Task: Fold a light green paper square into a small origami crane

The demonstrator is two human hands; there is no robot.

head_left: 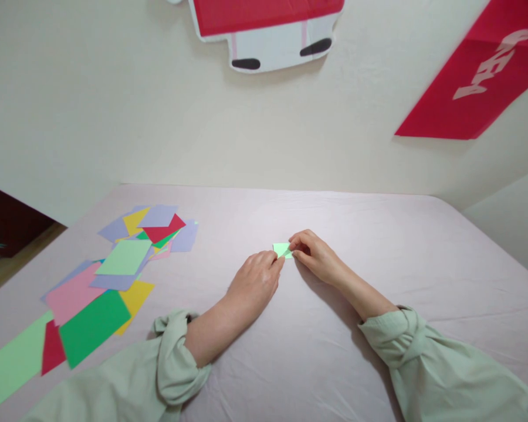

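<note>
Left hand (255, 274): bunched, touching the small, light-green folded paper (282, 250) at seven o'clock; hold unclear!
Right hand (315, 255): fingertips nearly meeting at three o'clock; pinching? Can't tell!

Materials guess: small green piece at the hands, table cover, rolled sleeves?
Small green piece: likely paper, matte-looking; flat, straight-edged, evenly coloured.
Table cover: probably fabric, dull finish; fine, soft wrinkles. Fibre unclear.
Rolled sleeves: likely woven cloth, matte; thick bunched folds at the cuffs. Cotton or blend, can't tell.
</note>
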